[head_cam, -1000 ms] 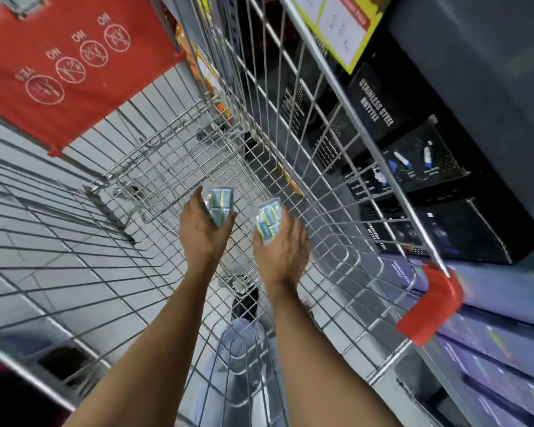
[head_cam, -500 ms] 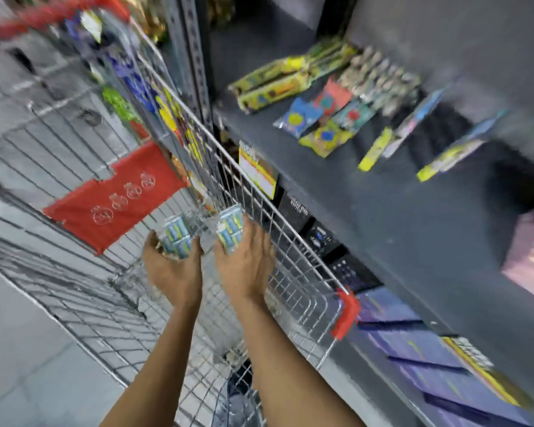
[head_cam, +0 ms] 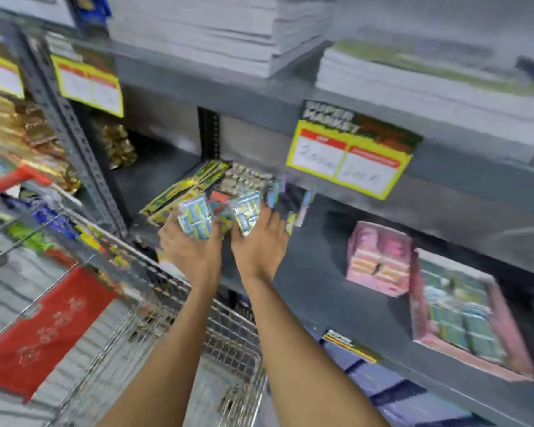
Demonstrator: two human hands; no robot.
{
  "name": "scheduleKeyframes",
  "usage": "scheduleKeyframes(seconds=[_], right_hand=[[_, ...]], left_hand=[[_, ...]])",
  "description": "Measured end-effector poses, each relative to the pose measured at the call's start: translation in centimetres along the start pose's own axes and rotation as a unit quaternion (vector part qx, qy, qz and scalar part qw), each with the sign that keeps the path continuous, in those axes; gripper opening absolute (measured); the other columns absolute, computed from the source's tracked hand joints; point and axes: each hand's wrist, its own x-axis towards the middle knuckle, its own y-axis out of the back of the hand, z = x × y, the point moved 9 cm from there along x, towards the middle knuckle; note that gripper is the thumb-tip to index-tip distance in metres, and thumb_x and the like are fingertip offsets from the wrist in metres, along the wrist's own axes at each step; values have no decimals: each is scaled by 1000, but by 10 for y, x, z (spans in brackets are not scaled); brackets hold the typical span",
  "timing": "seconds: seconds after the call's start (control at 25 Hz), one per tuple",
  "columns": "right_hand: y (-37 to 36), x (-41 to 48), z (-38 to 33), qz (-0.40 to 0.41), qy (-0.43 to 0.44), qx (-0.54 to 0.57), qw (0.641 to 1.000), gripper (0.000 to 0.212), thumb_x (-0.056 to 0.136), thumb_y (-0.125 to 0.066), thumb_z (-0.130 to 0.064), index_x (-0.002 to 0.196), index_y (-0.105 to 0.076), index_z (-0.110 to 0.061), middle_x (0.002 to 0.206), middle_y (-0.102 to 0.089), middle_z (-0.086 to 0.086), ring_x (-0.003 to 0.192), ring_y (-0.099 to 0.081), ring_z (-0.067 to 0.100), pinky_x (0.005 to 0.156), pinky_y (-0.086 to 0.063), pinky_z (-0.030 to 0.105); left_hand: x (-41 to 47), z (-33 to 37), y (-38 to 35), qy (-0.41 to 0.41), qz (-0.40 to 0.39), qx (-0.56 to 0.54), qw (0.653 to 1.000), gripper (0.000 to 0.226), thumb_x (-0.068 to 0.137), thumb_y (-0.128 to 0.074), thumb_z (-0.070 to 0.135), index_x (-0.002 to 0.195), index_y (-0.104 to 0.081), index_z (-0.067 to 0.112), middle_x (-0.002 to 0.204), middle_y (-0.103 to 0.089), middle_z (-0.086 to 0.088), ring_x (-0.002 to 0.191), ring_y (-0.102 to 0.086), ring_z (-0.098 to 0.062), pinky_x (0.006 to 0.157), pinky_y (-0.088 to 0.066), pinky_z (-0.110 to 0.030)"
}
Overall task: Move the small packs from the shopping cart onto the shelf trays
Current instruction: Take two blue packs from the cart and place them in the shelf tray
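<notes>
Both hands came up out of the cart (head_cam: pixel 154 306) to the shelf (head_cam: pixel 327 272): left hand (head_cam: pixel 191 251) clutching one pack (head_cam: pixel 195 220), right hand (head_cam: pixel 259 245) another (head_cam: pixel 245 214), probably for the pink tray (head_cam: pixel 506 331) at 3 o'clock.

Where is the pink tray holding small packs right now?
In the head view, the pink tray sits on the grey shelf at far right, beside a pink box.
</notes>
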Motion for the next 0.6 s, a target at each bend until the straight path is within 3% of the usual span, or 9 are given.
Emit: scheduleKeyframes(seconds=[0.32,0.48,0.6], right_hand=[[116,51,154,100,-105,-60,988,53,60,-83,-32,93,-58,2,82,-61,24,75,-58,40,61,-47,41],[190,22,257,122,-152,-140,971,49,69,-73,-37,89,-52,2,80,-57,27,72,-55,44,57,-45,45],[237,-13,318,94,-209,-216,949,49,63,-82,-27,87,-53,5,77,-57,30,70,-56,46,56,-46,47]], left_hand=[[-112,96,-151,-81,-240,-40,967,69,66,-73,42,119,-47,8,113,-54,-18,110,-48,-35,91,-40,-41],[-215,128,-203,-90,-384,-51,917,64,63,-69,47,114,-53,12,115,-57,-13,111,-49,-31,90,-38,-33],[-297,146,-217,-116,-454,-34,883,59,67,-75,40,116,-54,15,115,-54,-15,110,-50,-32,90,-42,-36]])
